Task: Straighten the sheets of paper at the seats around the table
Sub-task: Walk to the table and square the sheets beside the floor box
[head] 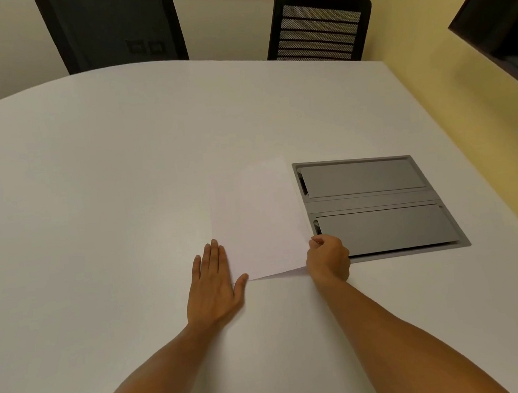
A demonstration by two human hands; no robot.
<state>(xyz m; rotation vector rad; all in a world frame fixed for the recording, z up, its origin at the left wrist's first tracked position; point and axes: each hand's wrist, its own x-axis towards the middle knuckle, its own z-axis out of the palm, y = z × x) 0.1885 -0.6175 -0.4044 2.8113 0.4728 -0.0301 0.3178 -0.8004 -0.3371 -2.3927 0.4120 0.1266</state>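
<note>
While the left hand [214, 286] lies flat and open on the white table [94, 185], its thumb touching the near left corner of the sheets of paper [258, 221], the right hand [327, 257] pinches their near right corner between curled fingers. The sheets are plain white, blank, with no writing readable, slightly fanned along the right edge and lifted a little at the near edge. They lie near mid-table, overlapping the left rim of the grey 2-lid cable box [377, 204].

On the table [93, 179], the sheets of paper [258, 221] are laid just left of the cable hatch [374, 200]; two chairs [319, 25] are set behind the table's far edge.
</note>
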